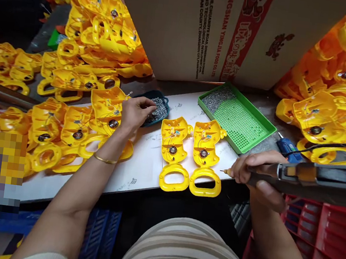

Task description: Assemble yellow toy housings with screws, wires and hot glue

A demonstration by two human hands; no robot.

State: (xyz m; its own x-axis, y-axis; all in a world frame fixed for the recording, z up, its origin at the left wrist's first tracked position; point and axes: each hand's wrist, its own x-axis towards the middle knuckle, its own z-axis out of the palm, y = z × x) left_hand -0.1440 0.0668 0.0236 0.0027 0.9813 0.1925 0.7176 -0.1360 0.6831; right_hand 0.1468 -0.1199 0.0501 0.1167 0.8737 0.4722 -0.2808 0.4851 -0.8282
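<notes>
Yellow plastic on every side. Reaching forward with left hand (135, 112), thin gold bangle (104, 159) at the wrist, into dark blue shallow plastic tray (166, 111) on white board worktop (146, 164). Drawing fingers in narrow and dipping fingertips (152, 109) into small silver screws (160, 110) heaped there; no telling from this view of any screw actually pinched.

Gripping grey-and-black electric screwdriver (312, 176) in right hand (250, 168), fingers wrapped fully round the front of the barrel. Holding it roughly level, bit pointing left, tip hanging just beside the near right edge of the work, not touching.

Facing pair of yellow plastic toy half-shells with loop handles, lying open side up and touching side by side between the two hands: left shell (174, 140), right shell (206, 144), each showing a small round speaker and thin wires inside.

Noting green perforated plastic tray (240, 121) just behind the pair, with more screws (217, 98) piled at its far end. Noting small blue tool (286, 145) just right of that tray, large printed cardboard box (179, 25) standing behind. Seeing heaps of like yellow shells at left (75, 126) and at right (328, 98), and red plastic crates (336, 233) below the screwdriver.
</notes>
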